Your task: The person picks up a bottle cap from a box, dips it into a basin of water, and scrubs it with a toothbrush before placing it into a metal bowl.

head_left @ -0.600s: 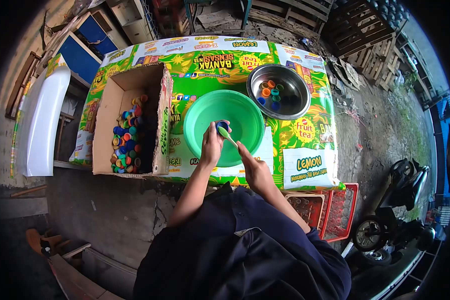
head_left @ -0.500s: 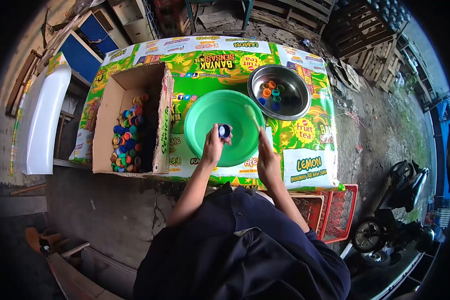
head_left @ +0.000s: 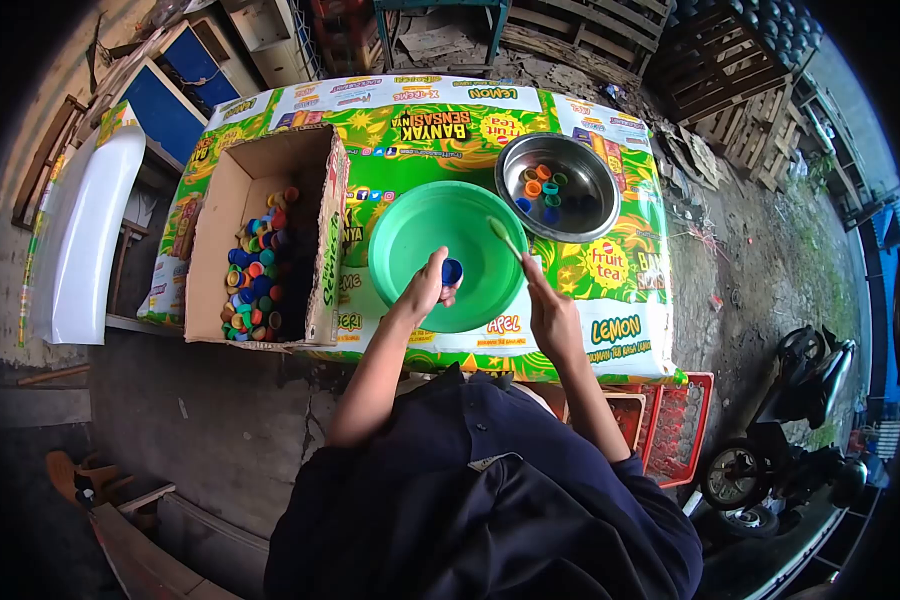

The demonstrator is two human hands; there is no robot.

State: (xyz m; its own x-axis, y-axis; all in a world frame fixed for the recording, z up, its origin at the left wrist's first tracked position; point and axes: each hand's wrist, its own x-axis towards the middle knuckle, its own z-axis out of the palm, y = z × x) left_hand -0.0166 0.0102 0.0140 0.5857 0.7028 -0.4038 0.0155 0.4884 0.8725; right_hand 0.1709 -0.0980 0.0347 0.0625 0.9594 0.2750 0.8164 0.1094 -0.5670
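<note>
My left hand point(head_left: 427, 288) is closed around a blue bottle cap point(head_left: 452, 271), its hollow side turned up, over the green basin point(head_left: 395, 225). In my right hand point(head_left: 550, 310) is a pale toothbrush point(head_left: 507, 239), gripped by its handle, with the head pointing up and left above the basin's right side. Brush and cap are apart. Beyond the basin to the right, a steel bowl point(head_left: 605, 190) contains several orange, green and blue caps point(head_left: 542, 182). At the left, many mixed-colour caps point(head_left: 257, 270) lie in an open cardboard box point(head_left: 215, 210).
A printed green and yellow cover point(head_left: 430, 155) lies over the table. Red crates point(head_left: 680, 430) stand below its near right corner. A motorbike point(head_left: 770, 450) is parked at the right, and wooden pallets point(head_left: 710, 80) are stacked at the back right.
My right hand has shifted slightly right and nearer to me, drawing the toothbrush away from the cap. My left hand has turned the cap more upward.
</note>
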